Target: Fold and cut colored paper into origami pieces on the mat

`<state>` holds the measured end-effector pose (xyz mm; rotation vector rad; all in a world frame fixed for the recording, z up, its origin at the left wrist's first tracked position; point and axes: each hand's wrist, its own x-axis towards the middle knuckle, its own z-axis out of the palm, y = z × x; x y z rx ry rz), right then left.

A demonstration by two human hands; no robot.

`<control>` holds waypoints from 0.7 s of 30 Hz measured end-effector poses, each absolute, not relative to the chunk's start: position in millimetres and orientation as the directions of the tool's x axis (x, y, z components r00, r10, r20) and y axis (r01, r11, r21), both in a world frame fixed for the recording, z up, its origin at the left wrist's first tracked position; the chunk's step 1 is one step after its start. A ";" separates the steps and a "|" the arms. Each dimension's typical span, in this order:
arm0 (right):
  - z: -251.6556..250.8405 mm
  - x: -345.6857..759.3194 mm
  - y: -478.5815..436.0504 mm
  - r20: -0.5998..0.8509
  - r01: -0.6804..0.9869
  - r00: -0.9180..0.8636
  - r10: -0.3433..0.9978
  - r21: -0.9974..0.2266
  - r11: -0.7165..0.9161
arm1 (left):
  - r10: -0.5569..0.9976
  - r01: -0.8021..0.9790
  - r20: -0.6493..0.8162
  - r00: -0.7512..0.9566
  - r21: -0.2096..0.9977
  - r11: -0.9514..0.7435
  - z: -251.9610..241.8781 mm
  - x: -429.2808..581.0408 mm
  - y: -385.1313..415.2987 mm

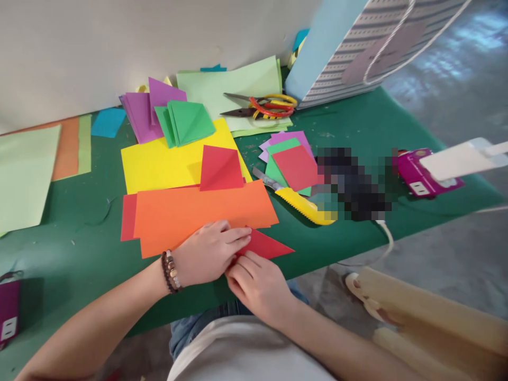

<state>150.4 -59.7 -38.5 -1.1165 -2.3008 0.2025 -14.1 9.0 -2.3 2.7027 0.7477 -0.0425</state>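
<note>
A folded piece of red paper lies near the front edge of the table, its pointed corner to the right. My left hand, with bead bracelets on the wrist, presses its fingers together on the paper's left part. Just in front, my right hand has curled fingers at the paper's near edge, touching my left fingertips. My hands cover the left end of the paper. Orange paper sheets lie beyond and partly under my left hand. A red folded square rests on the yellow sheet behind them.
An open yellow cutter knife lies to the right, near small coloured squares. Scissors rest on pale green sheets. Folded green and purple papers stand behind. A paper bag is at the back right.
</note>
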 end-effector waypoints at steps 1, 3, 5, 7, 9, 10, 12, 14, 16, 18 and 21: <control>-38.6 153.0 -60.4 0.419 0.667 -0.489 0.765 -0.385 0.638 | 0.496 0.506 -0.120 0.860 0.330 -0.797 -0.9 -14.7 9.2; -38.6 164.4 -60.3 0.397 0.680 -0.457 0.796 -0.421 0.600 | 0.498 0.508 -0.129 0.857 0.364 -0.780 1.6 -15.8 9.5; -38.4 180.2 -58.8 0.390 0.731 -0.372 0.842 -0.436 0.525 | 0.494 0.504 -0.135 0.859 0.390 -0.771 3.5 -16.4 9.7; -38.3 192.6 -57.1 0.395 0.766 -0.333 0.856 -0.415 0.490 | 0.487 0.498 -0.140 0.862 0.405 -0.766 4.7 -16.3 9.8; -38.1 196.4 -56.5 0.386 0.771 -0.355 0.851 -0.394 0.500 | 0.489 0.503 -0.146 0.860 0.408 -0.762 5.1 -15.8 9.9; -37.9 194.9 -56.8 0.378 0.765 -0.375 0.846 -0.389 0.513 | 0.491 0.506 -0.151 0.858 0.407 -0.760 5.0 -15.5 9.9; -37.5 187.5 -58.2 0.370 0.747 -0.413 0.832 -0.385 0.542 | 0.490 0.509 -0.159 0.857 0.407 -0.758 4.6 -15.3 10.0; -36.9 178.3 -60.0 0.376 0.728 -0.448 0.811 -0.374 0.575 | 0.483 0.507 -0.167 0.859 0.409 -0.759 4.1 -15.8 10.3; -36.5 170.6 -61.5 0.383 0.709 -0.473 0.794 -0.369 0.601 | 0.480 0.507 -0.175 0.859 0.412 -0.757 3.5 -16.9 11.0; -36.4 164.9 -62.5 0.381 0.697 -0.485 0.787 -0.375 0.611 | 0.477 0.508 -0.184 0.859 0.416 -0.754 2.9 -18.1 11.9; -37.8 156.0 -64.6 0.376 0.680 -0.500 0.780 -0.388 0.622 | 0.458 0.494 -0.192 0.868 0.428 -0.757 2.1 -19.2 13.3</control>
